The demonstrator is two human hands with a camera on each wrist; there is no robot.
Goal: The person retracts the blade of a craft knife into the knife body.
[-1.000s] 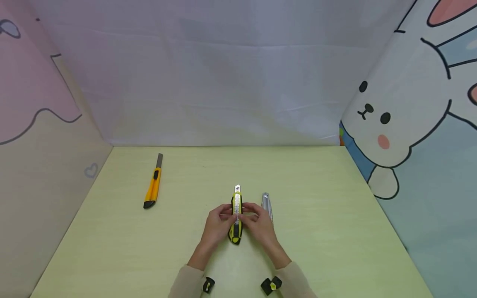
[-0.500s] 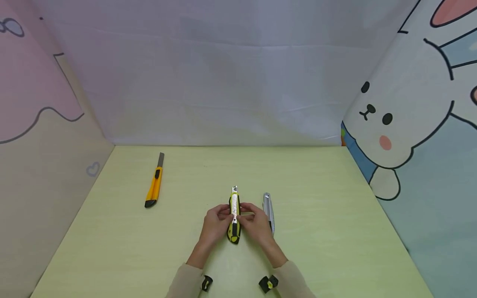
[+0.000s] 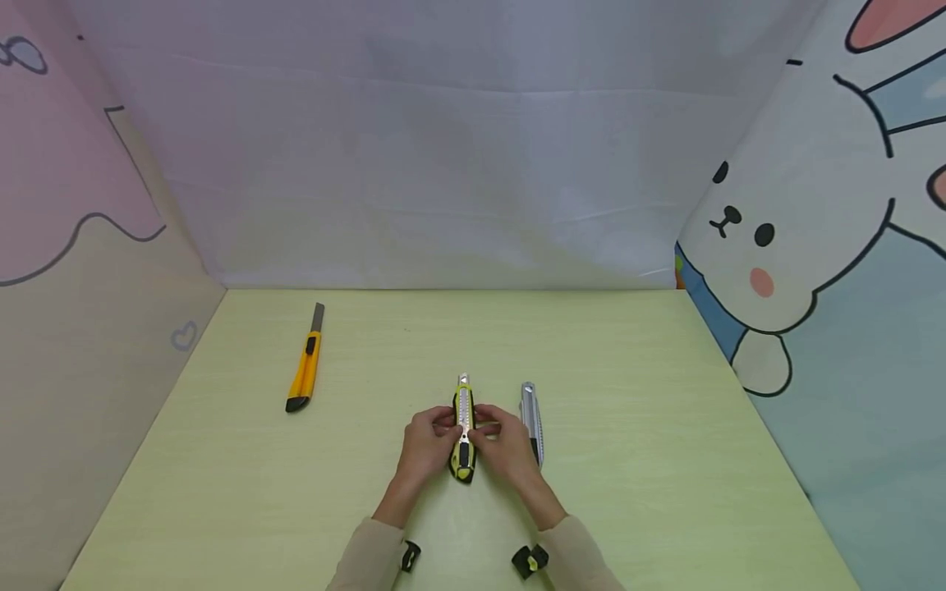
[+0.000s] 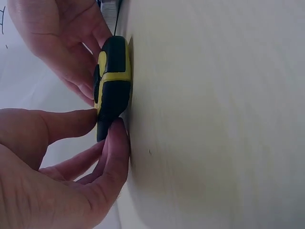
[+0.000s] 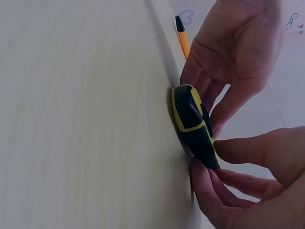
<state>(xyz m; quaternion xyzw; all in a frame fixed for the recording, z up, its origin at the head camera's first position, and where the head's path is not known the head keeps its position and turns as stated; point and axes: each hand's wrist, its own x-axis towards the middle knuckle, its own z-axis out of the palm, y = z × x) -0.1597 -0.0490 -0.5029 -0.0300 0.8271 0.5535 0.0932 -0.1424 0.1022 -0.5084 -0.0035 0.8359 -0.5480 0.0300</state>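
A yellow-and-black utility knife lies lengthwise between both hands near the middle of the table, its metal tip pointing away from me. My left hand pinches its left side between thumb and fingers. From the right side, my right hand pinches it in the same way. The rounded dark butt of the utility knife faces the left wrist view, low over the tabletop. In the right wrist view, the thumb and fingers of the right hand grip the knife's edge. Its underside is hidden.
A silver utility knife lies just right of the right hand, partly covered by it. An orange utility knife with its blade out lies at the left. The pale table is bounded by printed cloth walls.
Both hands and the yellow-and-black utility knife have shifted slightly left. Its metal tip sits a little nearer to me. The other two knives stay in place.
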